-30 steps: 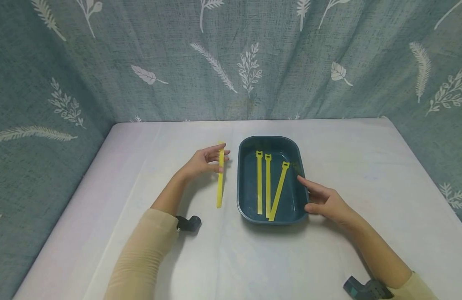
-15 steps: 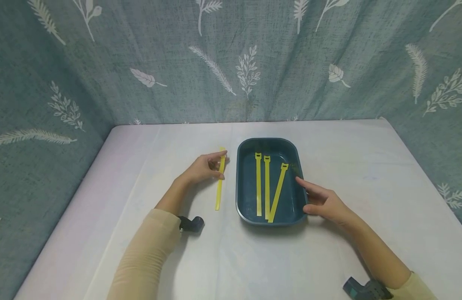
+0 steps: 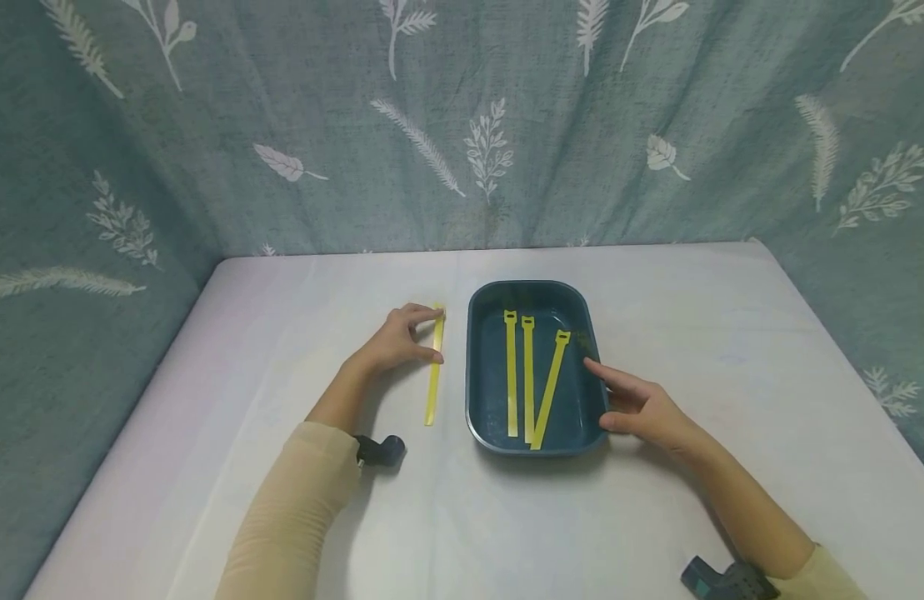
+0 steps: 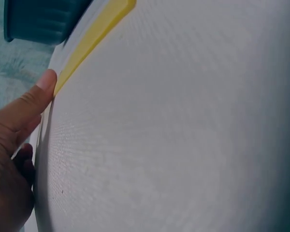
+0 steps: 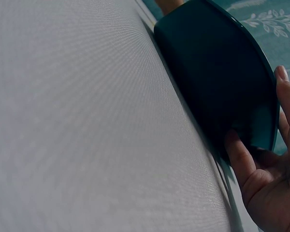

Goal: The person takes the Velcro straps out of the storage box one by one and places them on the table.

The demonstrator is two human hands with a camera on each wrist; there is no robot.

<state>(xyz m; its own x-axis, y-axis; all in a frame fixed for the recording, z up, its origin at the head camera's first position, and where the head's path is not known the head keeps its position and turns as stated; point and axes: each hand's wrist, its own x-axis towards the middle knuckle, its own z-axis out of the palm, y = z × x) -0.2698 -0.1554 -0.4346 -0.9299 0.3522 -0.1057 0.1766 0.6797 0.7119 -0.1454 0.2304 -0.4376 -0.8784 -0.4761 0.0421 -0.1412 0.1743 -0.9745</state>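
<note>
On the white table, a yellow hook-and-loop cable tie (image 3: 434,383) lies lengthwise, left of a dark teal tray (image 3: 486,437). My left hand (image 3: 392,343) is at its upper half, thumb and index finger spread apart; the thumb tip touches or nearly touches the tie in the left wrist view. Inside the tray are a left tie (image 3: 511,375), a middle tie (image 3: 528,367) and a slanted right tie (image 3: 549,392), their slotted heads at the far end. My right hand (image 3: 645,407) rests against the tray's right side, index finger at the rim, thumb on the outer wall.
A patterned green curtain (image 3: 342,167) hangs behind and beside the white table (image 3: 656,292). Dark camera mounts sit on both wrists: a left mount (image 3: 381,451) and a right mount (image 3: 724,579).
My left hand has lowered the cable tie flat onto the table and its fingers have spread. The right hand stays at the tray. The whole view has shifted slightly.
</note>
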